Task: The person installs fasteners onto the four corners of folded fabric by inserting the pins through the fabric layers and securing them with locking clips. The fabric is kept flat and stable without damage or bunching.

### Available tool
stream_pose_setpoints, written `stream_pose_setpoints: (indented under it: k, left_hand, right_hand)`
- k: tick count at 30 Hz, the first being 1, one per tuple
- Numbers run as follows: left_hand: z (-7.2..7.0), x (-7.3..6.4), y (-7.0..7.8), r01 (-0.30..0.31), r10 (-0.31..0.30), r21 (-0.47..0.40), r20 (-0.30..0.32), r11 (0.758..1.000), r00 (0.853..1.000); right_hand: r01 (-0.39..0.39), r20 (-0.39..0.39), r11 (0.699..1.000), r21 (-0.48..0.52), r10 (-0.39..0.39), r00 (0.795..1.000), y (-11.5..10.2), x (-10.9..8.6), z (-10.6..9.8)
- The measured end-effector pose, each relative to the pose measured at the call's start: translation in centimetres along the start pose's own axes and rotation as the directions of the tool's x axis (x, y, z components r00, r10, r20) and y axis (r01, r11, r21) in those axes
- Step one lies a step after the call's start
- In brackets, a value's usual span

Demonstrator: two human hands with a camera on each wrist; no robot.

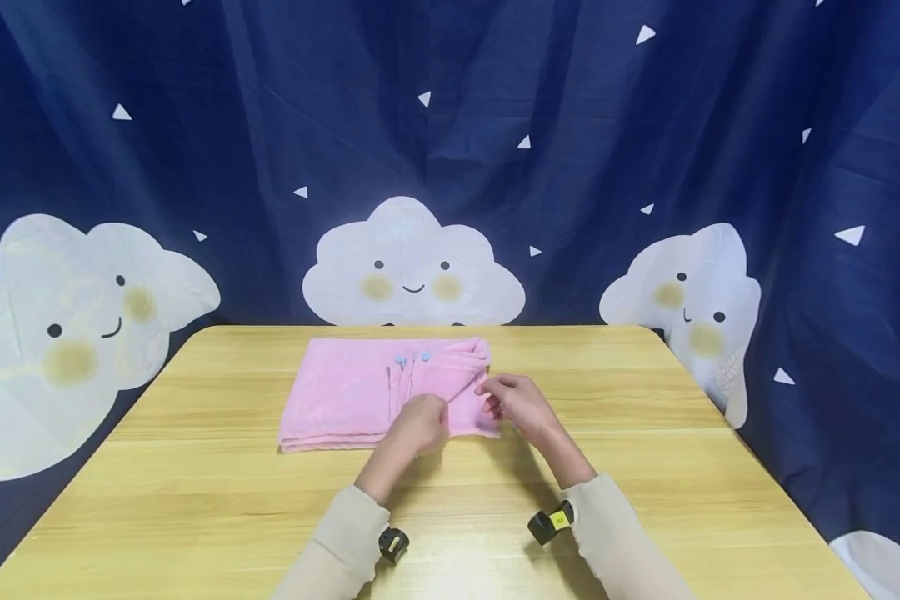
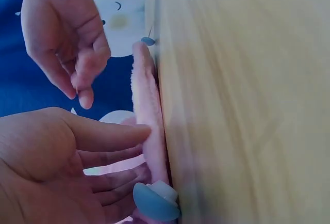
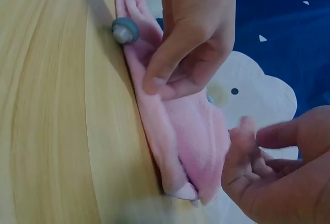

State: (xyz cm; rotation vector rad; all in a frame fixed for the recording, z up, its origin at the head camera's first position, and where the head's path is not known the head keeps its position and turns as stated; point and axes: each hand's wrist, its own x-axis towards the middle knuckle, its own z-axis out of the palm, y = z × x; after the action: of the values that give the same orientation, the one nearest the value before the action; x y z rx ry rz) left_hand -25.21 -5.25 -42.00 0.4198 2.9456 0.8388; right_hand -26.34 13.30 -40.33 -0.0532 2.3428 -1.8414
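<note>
A folded pink fleece cloth (image 1: 341, 387) lies on the table, with two small blue buttons (image 1: 426, 357) showing on its upper layer. My left hand (image 1: 422, 423) pinches the near edge of a layer between thumb and fingers, best seen in the right wrist view. Close to that grip, a blue button (image 2: 156, 203) with a pale base sticks out from the cloth edge. At the cloth's right end is my right hand (image 1: 523, 406), its fingers loosely bent. In the right wrist view this right hand (image 3: 289, 164) is beside the fabric with nothing between its fingers.
The light wood table (image 1: 195, 517) extends around the cloth on all sides. Behind it hangs a dark blue curtain (image 1: 480, 75) with smiling clouds and white triangles. A black wrist device (image 1: 551, 523) sits at the right cuff, another (image 1: 393, 545) at the left.
</note>
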Motion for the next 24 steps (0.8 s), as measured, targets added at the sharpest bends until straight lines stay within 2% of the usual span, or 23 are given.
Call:
stream_pose_setpoints:
  k: [3,8,12,15,20,24]
  left_hand:
    - [-0.3,0.0,-0.2,0.031,-0.034,-0.086,-0.030,0.996,0.999]
    - [-0.9,-0.1,-0.3,0.033,-0.046,-0.164,-0.078,0.986,0.996]
    - [-1.3,-0.4,-0.2,0.022,-0.039,-0.180,-0.093,0.983,0.995]
    - [-1.5,-0.5,0.0,0.025,-0.041,-0.174,-0.089,0.984,0.995]
    - [-1.6,-0.5,0.4,0.033,-0.044,-0.161,-0.062,0.986,0.997]
    - [-1.3,-0.4,1.0,-0.026,0.011,-0.185,-0.080,0.982,0.997]
  right_hand:
    - [-0.004,0.034,0.995,-0.105,0.007,0.999,0.0,-0.1,-0.3]
    - [0.012,0.172,0.976,-0.217,0.026,0.985,0.1,-0.2,-0.9]
    - [0.030,0.251,0.968,-0.249,0.034,0.967,0.7,-0.1,-1.2]
    - [0.035,0.286,0.976,-0.213,0.029,0.958,1.1,0.1,-1.2]
    - [0.064,0.214,0.982,-0.177,-0.025,0.977,1.2,0.2,-1.0]
    - [0.071,0.146,0.982,-0.175,-0.045,0.988,1.0,0.2,-0.8]
